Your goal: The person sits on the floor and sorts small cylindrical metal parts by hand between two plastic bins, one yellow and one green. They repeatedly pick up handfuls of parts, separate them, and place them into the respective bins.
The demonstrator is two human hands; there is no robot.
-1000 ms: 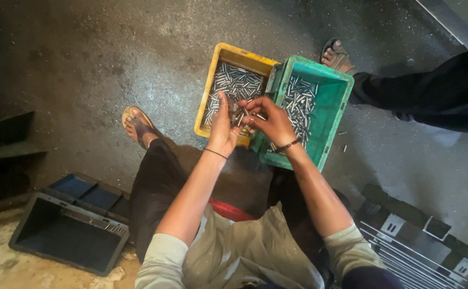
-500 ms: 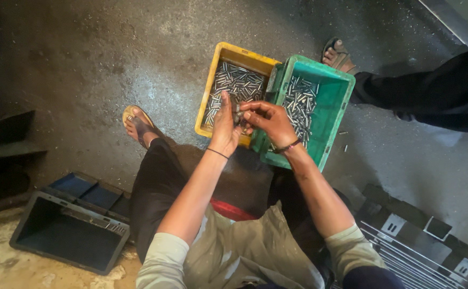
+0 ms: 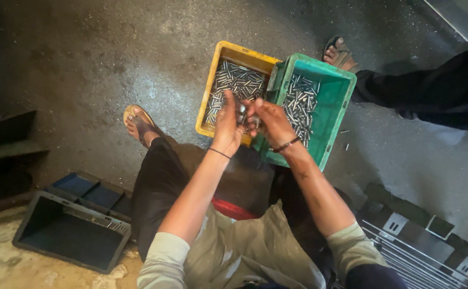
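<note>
Both hands meet above the seam between two plastic crates: the left hand [image 3: 227, 122] and the right hand [image 3: 269, 122] each have their fingers curled inward, closed on a few small metal pieces [image 3: 243, 111] held between them, though the pieces are too small and blurred to tell exactly how many each grip has. Just beyond the left grip lies the yellow crate [image 3: 210, 101], rectangular with a thick rim, its floor covered in a loose heap of short shiny metal pins [image 3: 234, 84]. Just beyond and to the right of the right grip sits the green crate [image 3: 336, 107], the same shape, touching the yellow one along one long side and holding a thinner scatter of the same pins. A dark band circles each wrist. The floor [image 3: 111, 53] under it all is rough, speckled grey concrete, with open room to the left of the grips and beyond the crates. Down to the left of the grips stands a dark blue tray [image 3: 57, 235], open-topped and square-edged. Off to the right, another person's dark trouser leg [image 3: 432, 91] and sandalled foot [image 3: 338, 52] stand close beside the green crate.
</note>
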